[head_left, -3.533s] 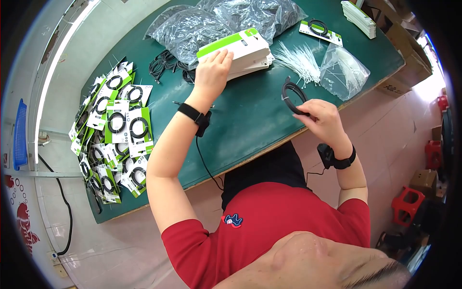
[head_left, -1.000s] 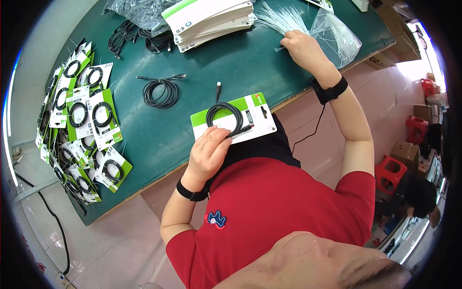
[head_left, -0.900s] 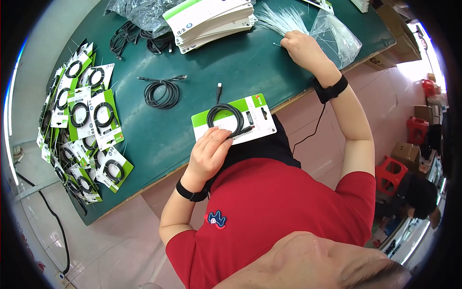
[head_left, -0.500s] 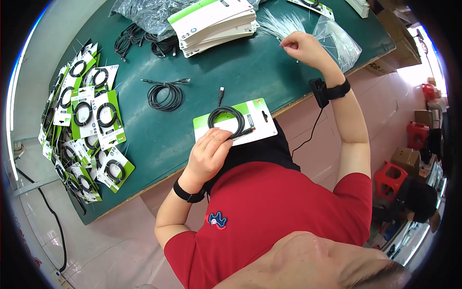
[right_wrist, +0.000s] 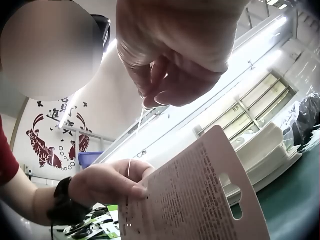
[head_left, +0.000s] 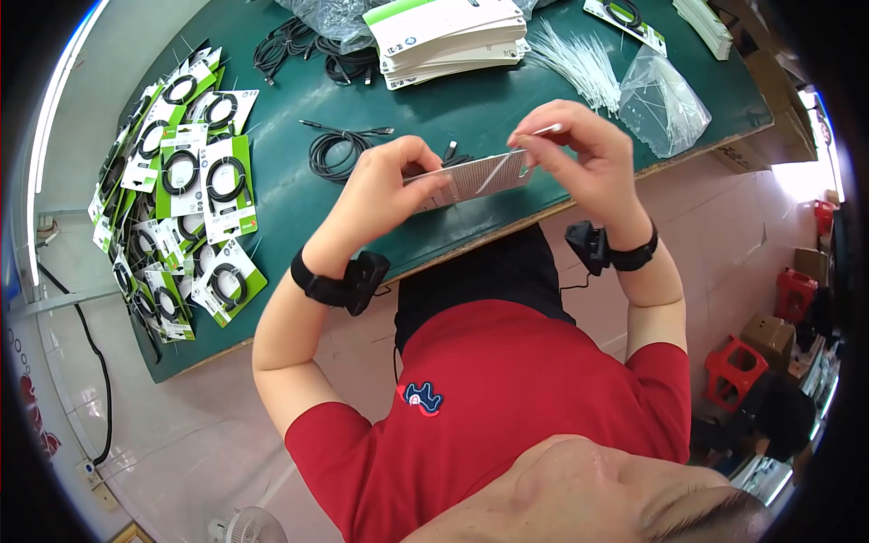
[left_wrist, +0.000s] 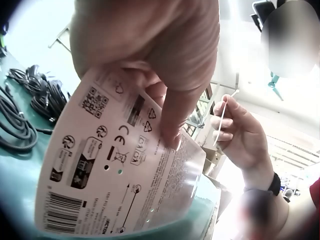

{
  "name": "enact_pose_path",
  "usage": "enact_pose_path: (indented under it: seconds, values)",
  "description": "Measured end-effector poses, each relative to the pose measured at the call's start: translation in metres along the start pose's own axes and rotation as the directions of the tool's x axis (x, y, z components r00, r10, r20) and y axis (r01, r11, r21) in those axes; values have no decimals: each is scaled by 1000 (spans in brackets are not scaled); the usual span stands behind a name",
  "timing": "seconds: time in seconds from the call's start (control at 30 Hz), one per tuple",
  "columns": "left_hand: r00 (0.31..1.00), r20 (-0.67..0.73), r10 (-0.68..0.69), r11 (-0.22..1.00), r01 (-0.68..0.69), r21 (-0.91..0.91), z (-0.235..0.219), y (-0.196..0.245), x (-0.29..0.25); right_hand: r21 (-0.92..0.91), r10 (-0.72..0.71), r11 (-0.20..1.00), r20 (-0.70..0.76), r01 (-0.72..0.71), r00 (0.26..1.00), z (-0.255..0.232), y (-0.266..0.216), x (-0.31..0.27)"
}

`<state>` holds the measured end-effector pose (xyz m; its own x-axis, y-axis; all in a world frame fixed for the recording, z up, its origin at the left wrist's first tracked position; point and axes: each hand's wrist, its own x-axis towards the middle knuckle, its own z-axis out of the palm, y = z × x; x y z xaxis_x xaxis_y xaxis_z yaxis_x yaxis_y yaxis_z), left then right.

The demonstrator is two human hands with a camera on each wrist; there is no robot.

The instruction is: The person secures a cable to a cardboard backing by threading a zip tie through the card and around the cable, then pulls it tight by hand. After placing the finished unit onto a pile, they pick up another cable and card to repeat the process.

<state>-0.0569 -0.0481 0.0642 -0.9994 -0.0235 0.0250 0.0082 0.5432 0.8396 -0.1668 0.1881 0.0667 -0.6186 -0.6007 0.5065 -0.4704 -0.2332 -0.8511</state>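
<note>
Head view: the left hand (head_left: 380,185) grips one end of a card (head_left: 475,181), thumb on the near face and fingers curled behind it. Beyond the card, just past its upper edge, a cable plug (head_left: 451,147) and a bit of black cable show; most of that cable is hidden. The right hand (head_left: 590,161) is at the card's other end, its thumb and fingers pinching a thin white tie (head_left: 495,174) that slants across the near face.

A moment ago the card lay face up at the table's edge with the coil on top, and the right fingers were over by the loose ties (head_left: 579,72). Now the card is tilted up with its printed back towards the person, and the tie has been brought to it, so both hands work at one spot. In the right wrist view the strip runs down from the fingertips towards the left hand; whether it passes through the card cannot be told.

Another coiled cable (head_left: 335,156) lies on the table (head_left: 303,222) just beyond the left fingers. A stack of cards (head_left: 444,38) sits farther off, and carded cables (head_left: 181,172) are heaped left of that hand.
</note>
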Motion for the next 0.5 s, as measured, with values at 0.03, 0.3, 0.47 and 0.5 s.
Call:
enact_pose_path:
  seconds: [0.03,0.3,0.47,0.5]
  values:
    - [990,64,-128,989,132,-67,-3,0,5,1,-4,1000,0,4,1000,4,2,1]
    - [932,271,-242,926,306,-224,-13,-5,17,-273,-268,922,53,273,962,21,17,11]
    - [927,288,-239,911,317,-265,-13,-10,17,-287,-302,906,75,311,950,25,21,9]
    - [927,287,-242,904,323,-280,-13,-11,17,-295,-326,894,82,336,942,26,20,8]
